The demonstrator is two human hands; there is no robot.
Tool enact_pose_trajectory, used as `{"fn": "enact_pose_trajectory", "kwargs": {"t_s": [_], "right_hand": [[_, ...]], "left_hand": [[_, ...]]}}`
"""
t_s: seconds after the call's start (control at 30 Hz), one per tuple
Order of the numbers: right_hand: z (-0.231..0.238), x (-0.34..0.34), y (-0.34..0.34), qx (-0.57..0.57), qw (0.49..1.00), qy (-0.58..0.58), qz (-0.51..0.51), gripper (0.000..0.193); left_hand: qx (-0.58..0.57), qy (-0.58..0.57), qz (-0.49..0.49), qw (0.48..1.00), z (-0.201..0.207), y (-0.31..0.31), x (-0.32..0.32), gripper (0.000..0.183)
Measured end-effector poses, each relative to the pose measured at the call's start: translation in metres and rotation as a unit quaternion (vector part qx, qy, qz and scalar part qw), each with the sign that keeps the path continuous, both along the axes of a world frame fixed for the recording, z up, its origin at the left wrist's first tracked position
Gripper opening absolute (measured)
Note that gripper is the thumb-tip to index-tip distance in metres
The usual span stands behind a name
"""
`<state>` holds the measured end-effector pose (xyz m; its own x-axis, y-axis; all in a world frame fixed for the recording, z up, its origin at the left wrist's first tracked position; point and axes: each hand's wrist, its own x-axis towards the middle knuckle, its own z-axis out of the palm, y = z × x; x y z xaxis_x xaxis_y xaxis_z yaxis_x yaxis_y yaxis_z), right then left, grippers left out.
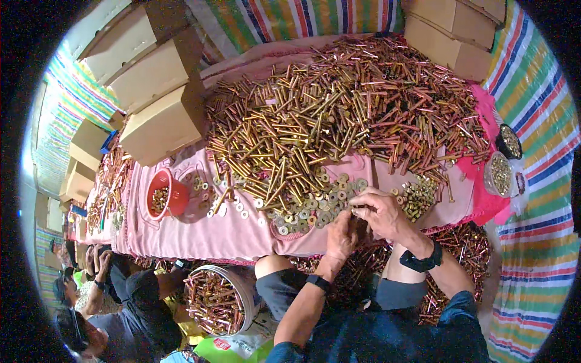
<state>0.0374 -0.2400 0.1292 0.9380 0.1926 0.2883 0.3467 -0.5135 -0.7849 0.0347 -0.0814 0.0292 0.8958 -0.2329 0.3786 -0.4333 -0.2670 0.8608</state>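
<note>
My left hand point(342, 235) and my right hand point(380, 213) meet at the near edge of the pink-covered table. The right fingers are pinched close to the left fingertips, and the left fingers are curled. Whatever small thing they hold is hidden between them. Just beyond them spreads a heap of flat round washers point(321, 206). To the right of my right hand is a small heap of brassy nuts point(417, 196). Behind the washers rises a wide pile of long brass- and copper-coloured bolts point(302, 127).
A red plastic basket point(175, 196) holding small parts stands at the left. A white bucket point(245, 302) full of bolts is beside my left leg. At the right are a clear tub point(489, 181) and a dark bowl point(502, 148). Cardboard boxes point(160, 130) rise far left; other people sit left.
</note>
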Motion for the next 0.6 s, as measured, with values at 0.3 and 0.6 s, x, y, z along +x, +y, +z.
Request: {"fn": "enact_pose_trajectory", "kwargs": {"t_s": [0.3,0.6], "right_hand": [[-0.004,-0.005,0.014,0.088,0.984,0.128,-0.081,0.024],[-0.002,-0.011,0.021,0.000,0.999,-0.032,-0.041,0.018]], "left_hand": [[-0.007,0.077,-0.033,0.996,0.004,0.011,-0.007,0.026],[-0.036,0.074,-0.063,0.995,-0.007,0.012,-0.007,0.044]]}}
